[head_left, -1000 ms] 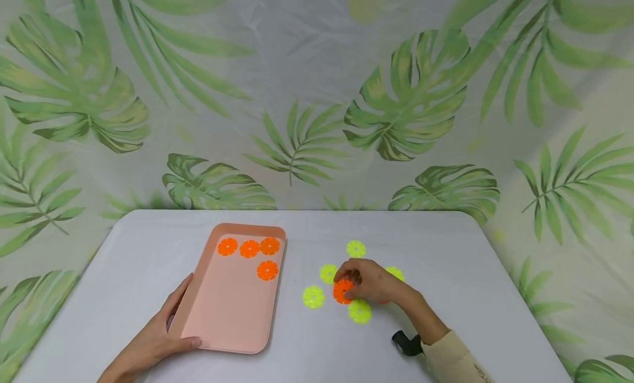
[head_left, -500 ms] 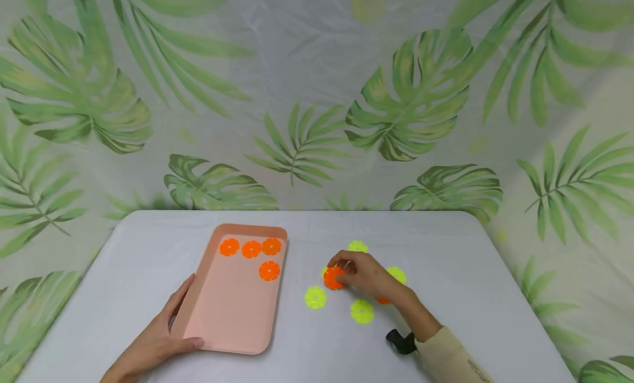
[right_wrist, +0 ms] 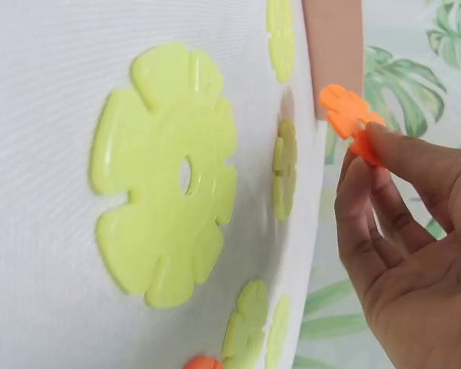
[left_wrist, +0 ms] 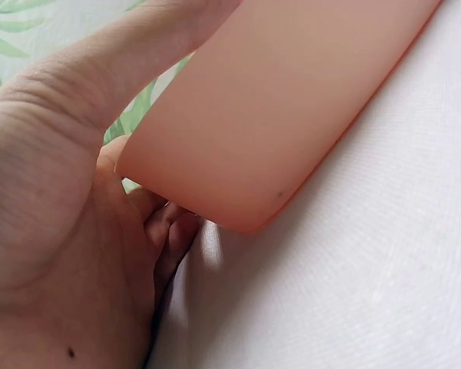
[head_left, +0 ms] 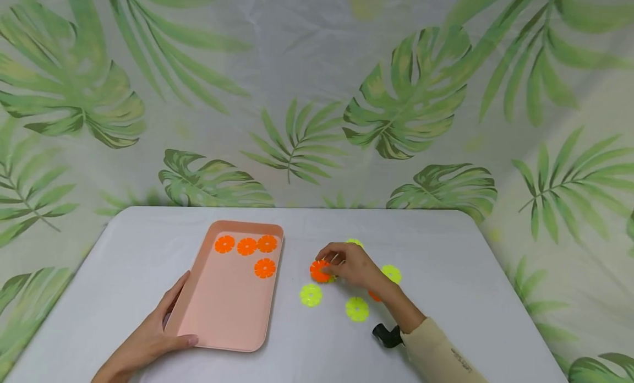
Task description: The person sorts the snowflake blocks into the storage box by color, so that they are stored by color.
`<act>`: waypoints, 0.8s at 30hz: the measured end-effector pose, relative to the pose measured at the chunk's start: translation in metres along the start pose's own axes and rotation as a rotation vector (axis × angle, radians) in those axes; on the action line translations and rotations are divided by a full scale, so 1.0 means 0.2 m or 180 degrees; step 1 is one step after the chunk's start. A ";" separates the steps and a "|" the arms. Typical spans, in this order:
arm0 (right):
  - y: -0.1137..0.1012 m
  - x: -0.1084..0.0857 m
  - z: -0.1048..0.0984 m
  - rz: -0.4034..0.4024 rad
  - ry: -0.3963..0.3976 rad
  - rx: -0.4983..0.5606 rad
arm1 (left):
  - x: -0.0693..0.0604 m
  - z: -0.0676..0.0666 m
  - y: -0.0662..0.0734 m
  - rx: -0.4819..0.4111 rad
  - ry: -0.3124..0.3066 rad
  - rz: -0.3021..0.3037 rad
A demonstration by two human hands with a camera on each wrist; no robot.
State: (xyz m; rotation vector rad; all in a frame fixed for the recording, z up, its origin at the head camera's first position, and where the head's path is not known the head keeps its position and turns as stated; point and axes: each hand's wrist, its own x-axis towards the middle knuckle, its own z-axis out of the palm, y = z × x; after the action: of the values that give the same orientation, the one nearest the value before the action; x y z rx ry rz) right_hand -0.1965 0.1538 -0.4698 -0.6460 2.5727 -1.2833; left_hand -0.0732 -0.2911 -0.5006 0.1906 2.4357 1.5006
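Observation:
My right hand (head_left: 354,267) pinches an orange flower-shaped disc (head_left: 320,271) between thumb and fingers, above the table to the right of the tray. In the right wrist view the hand (right_wrist: 415,223) holds that disc (right_wrist: 346,111) raised off the cloth. My left hand (head_left: 151,336) grips the pink tray (head_left: 228,306) at its lower left corner, thumb on the near rim. The left wrist view shows the hand (left_wrist: 69,184) around the tray's corner (left_wrist: 238,154). Inside the tray lie several orange discs (head_left: 264,268), towards its far end.
Yellow-green discs (head_left: 311,295) (head_left: 357,309) (head_left: 391,274) lie spread on the white table (head_left: 446,262). Another orange disc (head_left: 375,296) is partly hidden by the right forearm. A black object (head_left: 387,335) is beside the right sleeve. A leaf-patterned cloth (head_left: 297,97) hangs behind.
My right hand has moved left and slightly away from me, towards the tray, carrying the orange disc. The left hand still holds the tray; the discs in it lie as before.

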 end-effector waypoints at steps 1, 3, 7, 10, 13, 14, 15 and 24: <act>0.00 0.01 0.00 0.0011 -0.0009 0.0071 | 0.00 0.00 0.00 -0.0005 0.0007 0.0003; -0.01 0.02 0.01 0.0054 -0.0036 0.0191 | 0.00 0.00 0.00 -0.0034 0.0008 0.0051; -0.03 0.04 0.02 0.0144 -0.0074 0.0385 | 0.00 0.01 0.00 -0.0046 0.0030 0.0091; -0.04 0.05 0.03 0.0161 -0.0091 0.0503 | 0.00 0.01 -0.01 0.0001 0.0053 0.0111; -0.05 0.07 0.04 0.0108 -0.0130 0.0618 | 0.01 0.01 -0.01 0.0029 0.0068 0.0099; -0.06 0.07 0.04 0.0071 -0.0150 0.0656 | 0.01 0.01 -0.02 0.0033 0.0069 0.0099; -0.06 0.08 0.05 0.0047 -0.0163 0.0675 | 0.01 0.01 -0.02 0.0030 0.0067 0.0095; -0.10 0.14 0.08 -0.0017 -0.0107 0.0783 | 0.01 0.01 -0.03 -0.0012 0.0052 0.0192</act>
State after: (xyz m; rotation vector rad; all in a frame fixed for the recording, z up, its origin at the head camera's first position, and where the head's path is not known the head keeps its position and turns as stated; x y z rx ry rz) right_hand -0.2105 0.1191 -0.4627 -0.6197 2.3355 -1.5435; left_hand -0.0747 -0.2919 -0.5079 0.2540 2.4605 1.5375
